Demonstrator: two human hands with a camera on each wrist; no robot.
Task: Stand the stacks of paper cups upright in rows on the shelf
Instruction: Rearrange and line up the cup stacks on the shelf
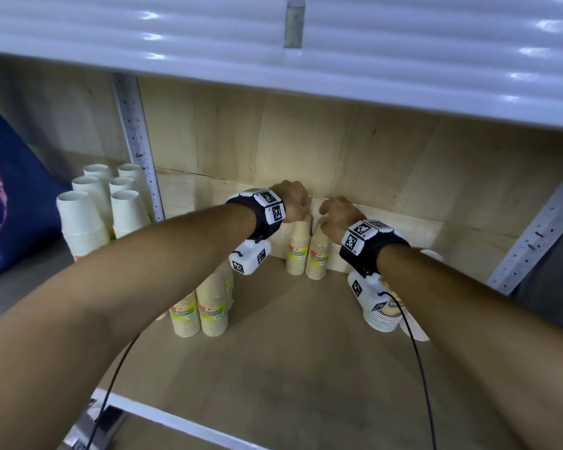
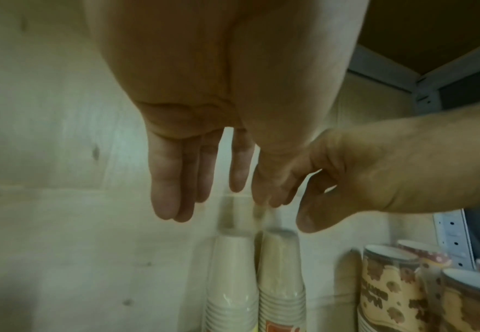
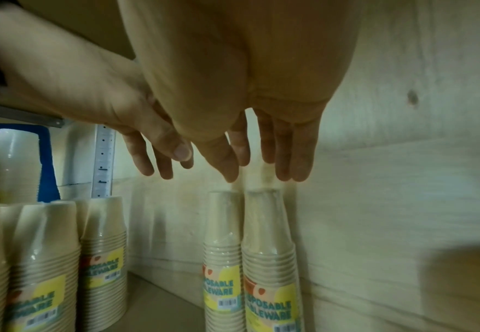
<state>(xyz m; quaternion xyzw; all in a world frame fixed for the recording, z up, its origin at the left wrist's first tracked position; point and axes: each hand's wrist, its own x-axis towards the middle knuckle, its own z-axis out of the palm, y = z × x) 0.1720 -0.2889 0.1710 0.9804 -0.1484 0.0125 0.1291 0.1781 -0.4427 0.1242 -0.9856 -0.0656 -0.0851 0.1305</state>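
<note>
Two tan cup stacks stand upright, side by side and touching, at the back of the wooden shelf against the plywood back panel: the left back stack and the right back stack, both wrapped in clear film with a yellow-green "Disposable Tableware" label. Left hand hangs just above the left stack, fingers straight and pointing down, holding nothing; the wrist views show a small gap between fingertips and cup tops. Right hand hovers above the right stack, fingers likewise extended downward and relaxed, empty. Motion blur over the stack tops in both wrist views. Nearer the shelf front, to the left, a second pair of the same tan stacks stands upright. To the right, partly behind the right forearm, stacks of patterned cups with brown print, upright in the left wrist view. In the next bay left, past a perforated metal upright, six stacks of white cups stand in two rows beside a blue bag. White slatted shelf overhead.
</note>
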